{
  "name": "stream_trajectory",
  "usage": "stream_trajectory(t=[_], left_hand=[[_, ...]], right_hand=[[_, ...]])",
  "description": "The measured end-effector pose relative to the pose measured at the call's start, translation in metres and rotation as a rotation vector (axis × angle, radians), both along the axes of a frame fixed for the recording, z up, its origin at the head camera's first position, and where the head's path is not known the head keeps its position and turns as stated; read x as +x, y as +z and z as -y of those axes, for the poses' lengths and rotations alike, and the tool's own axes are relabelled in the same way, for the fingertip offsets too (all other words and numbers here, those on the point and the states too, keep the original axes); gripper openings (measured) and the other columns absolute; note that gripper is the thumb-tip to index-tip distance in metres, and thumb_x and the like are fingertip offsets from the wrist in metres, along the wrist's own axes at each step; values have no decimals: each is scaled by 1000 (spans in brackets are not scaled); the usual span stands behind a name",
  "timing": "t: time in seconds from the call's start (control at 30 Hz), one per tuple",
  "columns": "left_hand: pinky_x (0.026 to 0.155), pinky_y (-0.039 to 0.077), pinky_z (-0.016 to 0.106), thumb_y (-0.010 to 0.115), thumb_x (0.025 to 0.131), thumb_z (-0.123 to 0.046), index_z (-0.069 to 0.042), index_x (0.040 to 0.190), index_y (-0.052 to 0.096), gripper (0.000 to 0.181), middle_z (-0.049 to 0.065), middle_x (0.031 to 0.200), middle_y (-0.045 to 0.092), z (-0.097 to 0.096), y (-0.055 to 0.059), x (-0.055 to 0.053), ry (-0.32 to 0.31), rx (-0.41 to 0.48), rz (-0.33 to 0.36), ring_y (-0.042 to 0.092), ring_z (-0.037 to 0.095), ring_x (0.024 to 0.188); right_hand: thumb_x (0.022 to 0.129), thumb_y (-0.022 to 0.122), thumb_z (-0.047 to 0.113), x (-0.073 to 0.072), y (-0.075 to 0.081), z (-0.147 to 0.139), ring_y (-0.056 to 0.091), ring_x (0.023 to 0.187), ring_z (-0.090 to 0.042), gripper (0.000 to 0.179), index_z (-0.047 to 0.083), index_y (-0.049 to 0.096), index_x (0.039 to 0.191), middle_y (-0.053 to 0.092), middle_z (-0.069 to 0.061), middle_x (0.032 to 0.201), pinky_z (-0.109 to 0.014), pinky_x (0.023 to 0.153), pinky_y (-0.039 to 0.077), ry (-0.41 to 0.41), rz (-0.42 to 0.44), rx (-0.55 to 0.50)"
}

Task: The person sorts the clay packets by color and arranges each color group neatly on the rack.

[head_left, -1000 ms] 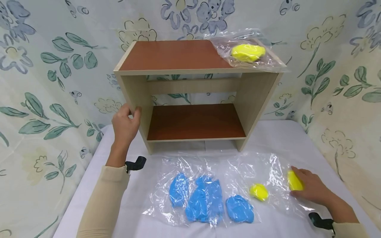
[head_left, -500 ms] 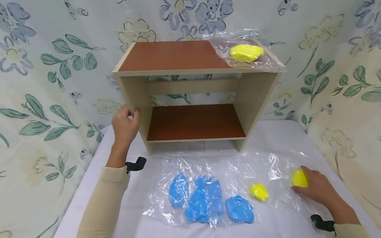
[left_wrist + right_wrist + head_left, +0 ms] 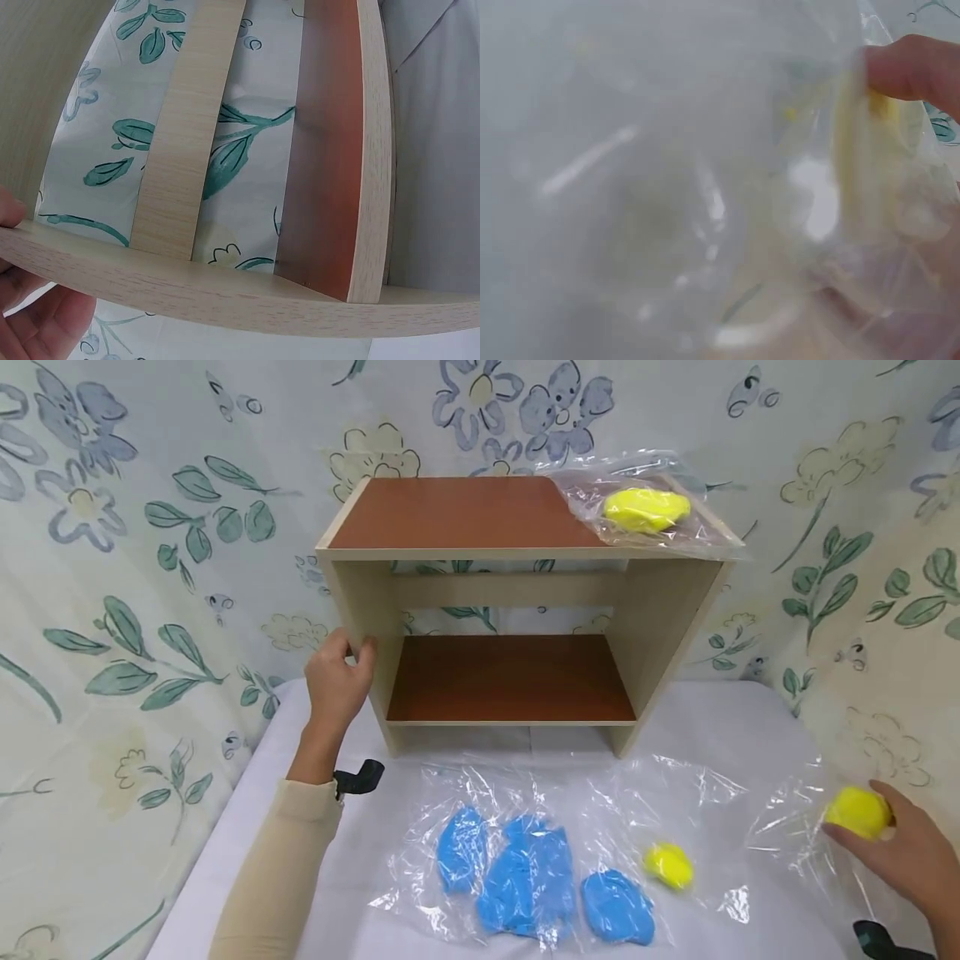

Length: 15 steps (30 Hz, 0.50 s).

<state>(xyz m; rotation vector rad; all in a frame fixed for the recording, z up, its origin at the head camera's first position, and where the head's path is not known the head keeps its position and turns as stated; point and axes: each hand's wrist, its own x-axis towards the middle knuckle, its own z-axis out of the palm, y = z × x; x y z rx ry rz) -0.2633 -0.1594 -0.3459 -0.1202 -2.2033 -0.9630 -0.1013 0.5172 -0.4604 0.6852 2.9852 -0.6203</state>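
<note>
A small wooden shelf (image 3: pixel 450 514) with red-brown boards stands at the back. My left hand (image 3: pixel 337 681) grips the front edge of its left side panel; in the left wrist view the fingers (image 3: pixel 64 319) lie along the outer face of that panel (image 3: pixel 187 296). At the far right, my right hand (image 3: pixel 915 852) holds a yellow lump (image 3: pixel 858 812) in a clear plastic bag (image 3: pixel 795 814), thumb on one side and fingers on the other. In the right wrist view the blurred bag (image 3: pixel 667 210) fills most of the picture.
On the white tablecloth (image 3: pixel 360 860) lie bagged blue lumps (image 3: pixel 528 881), another blue lump (image 3: pixel 617 906) and a yellow ball (image 3: pixel 669 865). A bagged yellow lump (image 3: pixel 647 510) sits on the shelf top's right end. Flowered cloth (image 3: pixel 187 610) hangs behind and at both sides.
My right hand has moved right with the bagged yellow lump, away from the other bags. The left hand stays on the shelf panel. The head view has shifted slightly.
</note>
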Motion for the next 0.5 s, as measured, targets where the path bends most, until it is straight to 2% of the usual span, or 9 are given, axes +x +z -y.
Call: stream_trajectory(t=[0.17,0.3,0.5], left_hand=[[75,58,51,57,98,-28,0,105,67,31,19,103,73,2,2,1,13,3,-19,72,35,95],[76,58,52,56,98,-28,1,108,67,32,20,106,72,2,3,2,5,4,-27,71,36,96],[76,57,52,55,98,-27,1,106,67,32,21,104,72,-4,1,0,-6,4,-30,71,36,95]], right_hand=[[90,69,40,-4,17,8,30,113,-56,100,-12,9,151,22,-44,143,-75,102,31,63,-103,28],[89,72,31,-7,30,19,29,114,-57,95,-13,14,150,25,-44,139,-76,101,30,106,-176,45],[79,81,18,-5,51,35,33,113,-57,92,-13,26,147,35,-43,133,-76,96,33,185,-330,102]])
